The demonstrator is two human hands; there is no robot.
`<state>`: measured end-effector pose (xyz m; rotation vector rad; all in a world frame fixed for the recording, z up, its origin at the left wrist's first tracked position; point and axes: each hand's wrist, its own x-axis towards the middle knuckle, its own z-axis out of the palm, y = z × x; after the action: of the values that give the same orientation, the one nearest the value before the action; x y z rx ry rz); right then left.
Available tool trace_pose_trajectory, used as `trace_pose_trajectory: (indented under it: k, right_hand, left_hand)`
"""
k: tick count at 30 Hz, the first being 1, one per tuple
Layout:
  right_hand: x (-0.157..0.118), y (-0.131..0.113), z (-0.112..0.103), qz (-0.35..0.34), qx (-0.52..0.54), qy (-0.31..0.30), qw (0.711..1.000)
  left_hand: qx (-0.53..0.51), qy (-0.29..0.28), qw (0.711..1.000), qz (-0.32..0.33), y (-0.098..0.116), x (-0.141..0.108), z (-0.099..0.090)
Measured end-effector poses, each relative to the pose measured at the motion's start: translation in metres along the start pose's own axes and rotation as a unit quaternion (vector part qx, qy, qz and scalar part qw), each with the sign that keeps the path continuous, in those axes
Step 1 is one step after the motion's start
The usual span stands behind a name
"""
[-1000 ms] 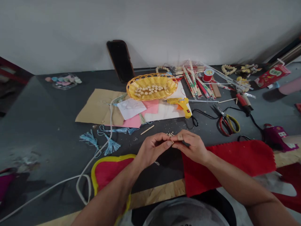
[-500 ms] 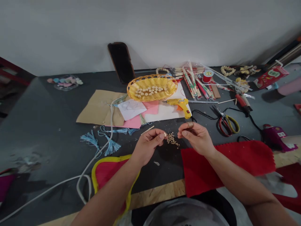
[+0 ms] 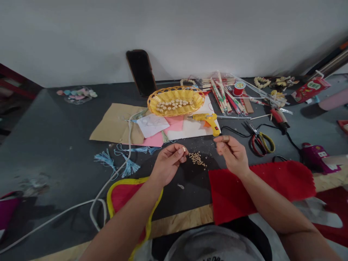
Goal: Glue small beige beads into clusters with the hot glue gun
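Between the thumb and index finger of my left hand (image 3: pixel 168 162) is a small pale beaded piece (image 3: pixel 184 149). My left hand is closed on it, just left of a loose pile of small tan beads (image 3: pixel 198 158). My right hand (image 3: pixel 232 154), with a tan bandage on one finger, is raised to the right of the pile. Its thumb and fingers are curled close together, and whatever may be between them is too small to make out. Just beyond its fingertips lies the handle of a yellow glue gun (image 3: pixel 206 118).
Behind sits a yellow woven basket (image 3: pixel 176 111) holding several pale bead flowers. Scissors (image 3: pixel 261 141) and a black cord lie to the right. Red felt (image 3: pixel 280 183) is under my right forearm. Blue tassels (image 3: pixel 130 168) and a white cable (image 3: pixel 98 199) lie left; a phone (image 3: pixel 141 72) leans on the wall.
My right hand has moved away from my left hand, up and to the right, closer to the glue gun's handle. My left hand has drawn slightly left and up with the beaded piece, uncovering more of the pile.
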<state>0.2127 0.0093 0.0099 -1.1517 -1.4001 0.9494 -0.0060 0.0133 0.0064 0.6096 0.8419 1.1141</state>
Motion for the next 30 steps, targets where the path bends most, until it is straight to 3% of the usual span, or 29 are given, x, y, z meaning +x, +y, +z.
trace_pose_trajectory:
  k: [3, 8, 10, 15, 19, 21, 26, 30]
  right_hand:
    - [0.001, -0.004, -0.009, 0.014, -0.06, 0.017, 0.998]
    - [-0.007, -0.006, -0.018, -0.025, -0.214, -0.133, 0.967]
    - [-0.013, -0.005, -0.021, -0.056, -0.244, -0.16, 0.955]
    - [-0.031, -0.013, -0.045, -0.091, -0.285, -0.157, 0.941]
    - [-0.054, -0.02, -0.076, -0.008, -0.343, -0.113, 0.933]
    - [-0.066, -0.022, -0.085, 0.017, -0.362, -0.123, 0.924]
    - [-0.082, -0.02, -0.086, -0.025, -0.378, -0.208, 0.902]
    - [-0.085, -0.013, -0.082, -0.065, -0.419, -0.22, 0.878]
  left_hand:
    - [-0.002, -0.003, 1.0, 0.004, -0.001, 0.001, -0.001]
    - [-0.006, -0.014, 1.0, 0.01, -0.002, 0.001, -0.001]
    - [-0.005, -0.019, 1.0, 0.007, -0.002, 0.001, 0.0]
    - [-0.008, -0.015, 1.0, 0.009, -0.001, 0.001, 0.0]
    - [0.002, -0.02, 1.0, 0.01, -0.002, 0.002, -0.001]
    - [0.009, -0.032, 0.999, 0.002, -0.003, 0.002, -0.001]
    - [0.025, -0.037, 0.999, 0.003, -0.005, 0.001, -0.001]
    - [0.034, -0.02, 0.999, 0.007, -0.004, 0.001, 0.001]
